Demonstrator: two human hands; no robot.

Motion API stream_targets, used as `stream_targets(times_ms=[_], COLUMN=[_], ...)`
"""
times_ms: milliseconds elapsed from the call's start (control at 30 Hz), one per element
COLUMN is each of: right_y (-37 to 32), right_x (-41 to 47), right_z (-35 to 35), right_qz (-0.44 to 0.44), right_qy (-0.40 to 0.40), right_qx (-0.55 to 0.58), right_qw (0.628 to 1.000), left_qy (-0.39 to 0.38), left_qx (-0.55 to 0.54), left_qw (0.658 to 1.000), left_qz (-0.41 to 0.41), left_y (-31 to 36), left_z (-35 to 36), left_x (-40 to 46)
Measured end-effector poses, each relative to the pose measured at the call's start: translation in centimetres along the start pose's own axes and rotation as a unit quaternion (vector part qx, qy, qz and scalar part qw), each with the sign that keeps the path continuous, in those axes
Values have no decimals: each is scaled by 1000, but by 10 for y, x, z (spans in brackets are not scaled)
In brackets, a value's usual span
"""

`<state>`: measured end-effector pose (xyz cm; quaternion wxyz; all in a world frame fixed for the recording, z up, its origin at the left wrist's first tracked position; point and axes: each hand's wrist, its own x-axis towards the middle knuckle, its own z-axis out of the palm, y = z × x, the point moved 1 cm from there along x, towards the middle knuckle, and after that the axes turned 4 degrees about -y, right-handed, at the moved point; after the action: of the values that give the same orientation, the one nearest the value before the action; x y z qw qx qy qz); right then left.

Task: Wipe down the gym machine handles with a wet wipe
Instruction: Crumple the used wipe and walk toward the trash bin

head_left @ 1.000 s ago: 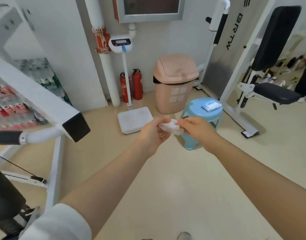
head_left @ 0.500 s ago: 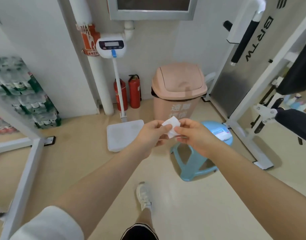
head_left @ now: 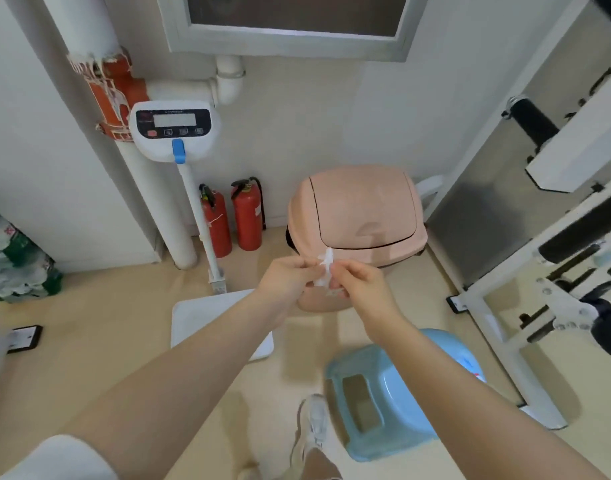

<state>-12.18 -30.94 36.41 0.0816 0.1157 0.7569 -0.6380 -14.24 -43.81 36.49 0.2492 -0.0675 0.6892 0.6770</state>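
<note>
Two hands, left hand point(head_left: 286, 276) and right hand point(head_left: 361, 280) fingers pinching crumpled wet wipe point(head_left: 324, 268), before pink bin point(head_left: 359, 209), no readable writing

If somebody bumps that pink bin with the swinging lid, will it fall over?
Probably not from a light bump: the pink plastic bin looks wide and sits flat on the floor. It likely weighs little, so a hard shove might slide it. Its swing lid would probably rock. How full it is cannot be seen.

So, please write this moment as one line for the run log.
hands: left and right both pinch wet wipe | place: in front of closed pink bin | machine handles: not touched
</note>
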Motion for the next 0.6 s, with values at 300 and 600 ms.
stream_targets(times_ms=[300,600], right_y=[64,157], right_x=[241,386], right_z=[-43,-57], right_qz=[81,-26], right_qy=[19,-120], right_qx=[-95,-544], right_qw=[992,830], left_qy=[-25,107], left_qx=[91,33], left_qw=[992,981], left_qz=[-83,-159], left_y=[19,-36], left_z=[-3,-42], left_x=[205,337])
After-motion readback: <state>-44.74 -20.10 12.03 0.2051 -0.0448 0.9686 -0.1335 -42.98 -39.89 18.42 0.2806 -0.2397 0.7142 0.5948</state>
